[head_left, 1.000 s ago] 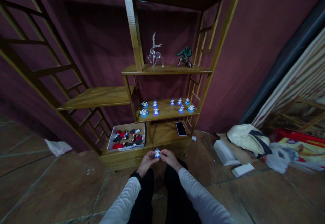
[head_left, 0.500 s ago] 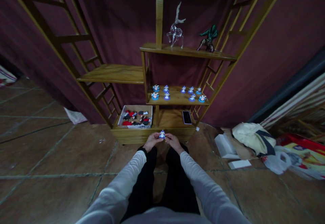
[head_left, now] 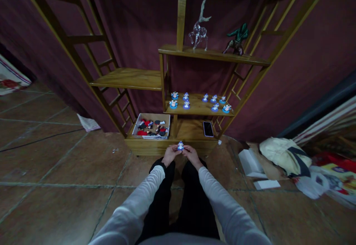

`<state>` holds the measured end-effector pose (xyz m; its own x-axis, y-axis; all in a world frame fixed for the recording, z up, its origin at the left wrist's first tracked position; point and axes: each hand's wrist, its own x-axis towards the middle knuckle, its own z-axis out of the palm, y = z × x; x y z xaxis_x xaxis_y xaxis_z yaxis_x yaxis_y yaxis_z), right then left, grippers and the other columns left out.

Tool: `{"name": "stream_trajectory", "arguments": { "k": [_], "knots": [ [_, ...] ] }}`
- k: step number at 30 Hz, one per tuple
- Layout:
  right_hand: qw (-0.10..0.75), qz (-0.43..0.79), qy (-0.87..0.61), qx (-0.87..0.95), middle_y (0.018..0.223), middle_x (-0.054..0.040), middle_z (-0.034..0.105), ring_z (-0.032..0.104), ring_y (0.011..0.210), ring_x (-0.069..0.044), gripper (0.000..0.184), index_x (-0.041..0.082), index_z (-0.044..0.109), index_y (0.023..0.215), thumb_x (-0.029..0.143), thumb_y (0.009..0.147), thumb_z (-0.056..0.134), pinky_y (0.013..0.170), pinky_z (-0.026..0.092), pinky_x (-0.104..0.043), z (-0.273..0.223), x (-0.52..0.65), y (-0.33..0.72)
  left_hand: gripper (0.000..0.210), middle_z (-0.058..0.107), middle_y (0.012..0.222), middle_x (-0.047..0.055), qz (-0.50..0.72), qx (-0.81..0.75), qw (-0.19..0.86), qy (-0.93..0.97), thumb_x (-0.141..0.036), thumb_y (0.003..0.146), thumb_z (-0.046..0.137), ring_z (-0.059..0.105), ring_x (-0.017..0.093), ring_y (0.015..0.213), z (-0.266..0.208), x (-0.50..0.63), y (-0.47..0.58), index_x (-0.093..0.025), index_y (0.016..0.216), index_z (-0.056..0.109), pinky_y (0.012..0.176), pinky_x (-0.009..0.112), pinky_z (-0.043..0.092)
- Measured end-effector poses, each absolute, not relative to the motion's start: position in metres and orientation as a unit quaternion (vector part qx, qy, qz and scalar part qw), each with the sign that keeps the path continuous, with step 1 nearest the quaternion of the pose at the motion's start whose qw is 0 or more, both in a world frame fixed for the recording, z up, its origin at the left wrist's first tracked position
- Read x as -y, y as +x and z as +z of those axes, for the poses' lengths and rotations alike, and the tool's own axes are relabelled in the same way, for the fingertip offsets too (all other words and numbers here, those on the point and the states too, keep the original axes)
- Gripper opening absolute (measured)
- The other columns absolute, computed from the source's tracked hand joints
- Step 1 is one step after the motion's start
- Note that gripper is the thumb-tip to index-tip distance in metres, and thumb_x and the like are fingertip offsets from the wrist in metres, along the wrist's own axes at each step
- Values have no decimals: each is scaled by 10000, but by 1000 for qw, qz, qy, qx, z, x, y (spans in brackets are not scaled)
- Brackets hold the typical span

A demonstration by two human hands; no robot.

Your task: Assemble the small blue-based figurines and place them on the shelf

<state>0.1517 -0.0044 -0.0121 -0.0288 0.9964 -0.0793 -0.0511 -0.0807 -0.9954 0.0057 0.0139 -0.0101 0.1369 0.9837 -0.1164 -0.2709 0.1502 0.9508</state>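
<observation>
Clamping the purple figurine (head_left: 180,146) as before, left hand (head_left: 170,155) and right hand (head_left: 193,156) keep their grip; the view has swung left

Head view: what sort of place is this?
Probably a room indoors with a display corner: a wooden shelf unit holding a clear deer figurine, a dark-red curtain or wall behind, and a tiled floor.
</observation>
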Motion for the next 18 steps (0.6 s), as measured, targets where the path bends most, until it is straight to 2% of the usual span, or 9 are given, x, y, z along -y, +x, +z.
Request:
{"name": "stream_trajectory", "arguments": {
  "k": [5, 10, 18],
  "knots": [
    [499, 544, -498, 455, 804, 1, 668, 606, 642, -133, 318, 214, 635, 879, 401, 623, 670, 596, 493, -261, -15, 4, 147, 389, 697, 769, 55, 506, -430, 616, 424, -190, 439, 812, 643, 183, 751, -12, -10, 9, -136, 785, 643, 806, 349, 472],
    [519, 528, -507, 442, 850, -11, 670, 611, 657, -145, 363, 210, 634, 884, 436, 604, 678, 601, 510, -276, -13, 8, 143, 343, 661, 662, 11, 541, -448, 580, 413, -180, 447, 802, 632, 151, 670, -16, -8, 12, -152, 694, 567, 753, 322, 486],
    [511, 516, -515, 455, 818, -8, 650, 595, 682, -144, 317, 202, 615, 838, 432, 623, 653, 628, 509, -283, -1, 17, 145, 376, 660, 644, 11, 542, -457, 581, 400, -180, 397, 819, 632, 161, 654, -13, -6, 15, -153, 664, 557, 751, 345, 487]
  ]
}}
